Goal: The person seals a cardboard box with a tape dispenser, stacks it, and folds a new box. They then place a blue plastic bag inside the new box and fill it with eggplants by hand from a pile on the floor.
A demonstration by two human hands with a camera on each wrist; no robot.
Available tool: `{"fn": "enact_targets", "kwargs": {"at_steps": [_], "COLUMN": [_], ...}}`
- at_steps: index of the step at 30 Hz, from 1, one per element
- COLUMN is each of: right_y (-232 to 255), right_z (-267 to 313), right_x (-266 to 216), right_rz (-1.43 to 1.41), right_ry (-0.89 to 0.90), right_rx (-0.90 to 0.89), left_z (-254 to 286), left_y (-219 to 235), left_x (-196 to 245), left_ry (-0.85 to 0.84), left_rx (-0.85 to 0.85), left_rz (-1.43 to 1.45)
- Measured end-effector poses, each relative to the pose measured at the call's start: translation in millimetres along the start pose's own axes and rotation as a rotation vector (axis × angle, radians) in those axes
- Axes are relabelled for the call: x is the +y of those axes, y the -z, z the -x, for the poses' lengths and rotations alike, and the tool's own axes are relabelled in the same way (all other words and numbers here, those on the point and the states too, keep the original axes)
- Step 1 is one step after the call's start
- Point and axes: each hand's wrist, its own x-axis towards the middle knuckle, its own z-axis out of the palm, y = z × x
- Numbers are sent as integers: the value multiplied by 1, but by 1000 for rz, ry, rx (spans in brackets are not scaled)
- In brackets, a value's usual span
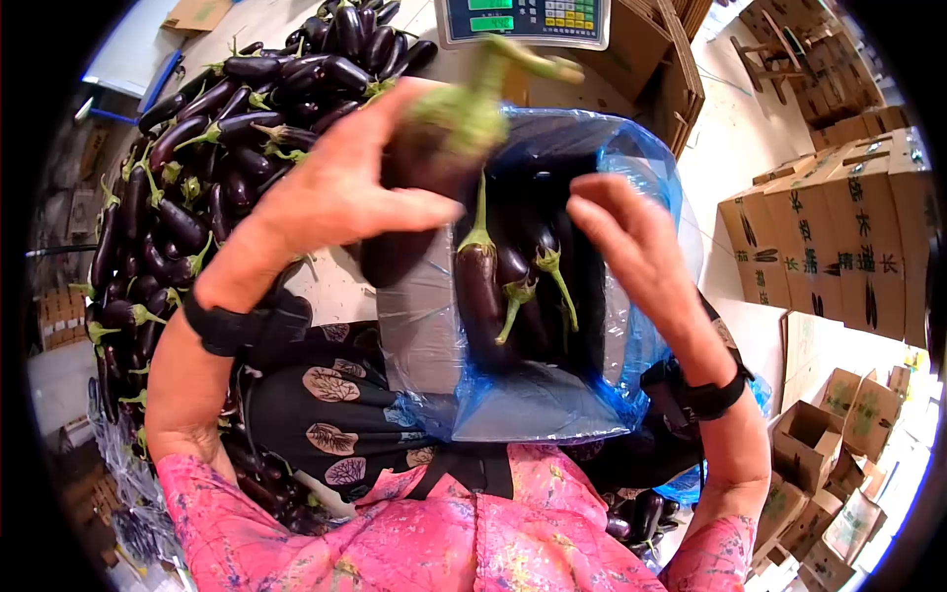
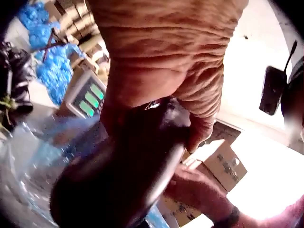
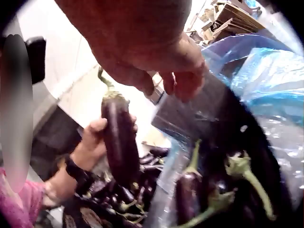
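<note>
Left hand (image 1: pixel 335 187) fingers grip eggplant (image 1: pixel 414 187); right hand (image 1: pixel 636 247) fingers relaxed, empty. Head view alone shows scale (image 1: pixel 523 20).

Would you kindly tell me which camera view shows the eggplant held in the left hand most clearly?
The right wrist view: the eggplant shows whole and upright, stem up, gripped by the left hand. The head view blurs its stem end, with the hand covering its middle; the left wrist view shows only a close dark body.
</note>
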Motion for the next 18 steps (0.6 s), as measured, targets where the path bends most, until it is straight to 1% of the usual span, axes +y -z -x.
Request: {"fn": "enact_targets", "kwargs": {"at_steps": [1, 4, 5, 7, 8, 9, 11, 12, 14, 15, 17, 18], "right_y": [-9, -42, -53, -74, -80, -84, -85, -89, -90, -88, -81, -80], "right_z": [3, -1, -2, -3, -5, -6, -9, -5, -11, -12, 11, 18], "right_x": [16, 39, 37, 45, 50, 55, 66, 70, 81, 85, 81, 77], "right_rz": [187, 593, 715, 684, 717, 699, 667, 658, 434, 319, 340, 334], "right_ry": [25, -269, -336, -403, -409, -425, -459, -440, -588, -662, -433, -452], "right_rx": [-17, -221, -306, -356, -343, -308, -234, -184, -137, -115, -132, -99], "left_z": [12, 46, 57, 81, 97, 113, 143, 159, 191, 206, 228, 236], "left_y": [17, 45, 46, 42, 37, 29, 4, -12, -47, -64, -94, -106], "left_x": [-7, -49, -67, -110, -137, -163, -197, -223, -269, -283, -295, -302], "left_ry": [39, 187, 268, 347, 396, 443, 497, 526, 556, 560, 655, 685], "left_rx": [59, 84, 88, 77, 60, 43, 52, 67, 129, 172, 223, 240], "left_rz": [-50, -138, -94, -222, -257, -289, -234, -218, -211, -219, -300, -325]}}
